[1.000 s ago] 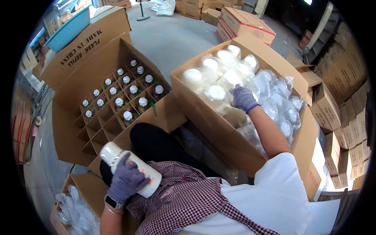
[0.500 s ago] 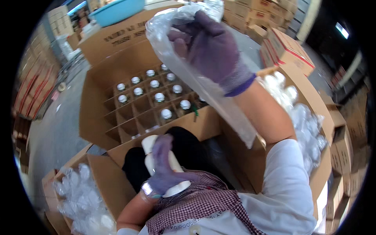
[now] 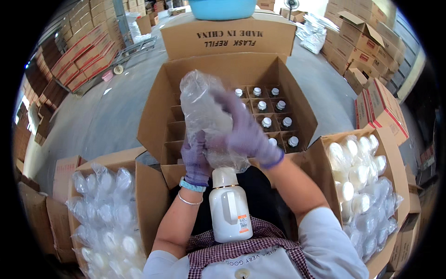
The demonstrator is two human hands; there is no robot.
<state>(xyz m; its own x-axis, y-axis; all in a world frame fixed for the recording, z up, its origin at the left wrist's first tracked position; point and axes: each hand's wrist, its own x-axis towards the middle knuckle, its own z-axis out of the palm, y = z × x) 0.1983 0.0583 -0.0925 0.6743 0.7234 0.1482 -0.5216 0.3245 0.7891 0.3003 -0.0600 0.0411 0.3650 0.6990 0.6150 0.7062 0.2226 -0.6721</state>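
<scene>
A clear plastic bag (image 3: pixel 199 100) is held up in front of me, puffed out and crumpled. My left hand (image 3: pixel 196 158), in a purple-grey glove, grips the bag's lower left side. On its right side, my right hand (image 3: pixel 248 130), gloved alike and smeared by motion, has its fingers around the plastic. Just below the bag, a white vacuum flask (image 3: pixel 230 209) with a side handle, a gold ring and an orange-white label rests on my lap. Its lid (image 3: pixel 225 176) reaches the bag's lower edge; whether it is inside the bag cannot be seen. Neither hand is on the flask.
Ahead stands a divided carton (image 3: pixel 153 109) holding several silver-topped bottles (image 3: pixel 266 122). Open cartons with bagged white flasks flank me, left (image 3: pixel 109 211) and right (image 3: pixel 367 204). A blue basin (image 3: pixel 223 9) sits beyond the flap. Stacked boxes (image 3: pixel 86 56) line the back.
My right hand has come down from high up with the bag. My left hand has left the flask for the bag. The flask, tilted before, now sits straighter on my lap. The view has turned.
</scene>
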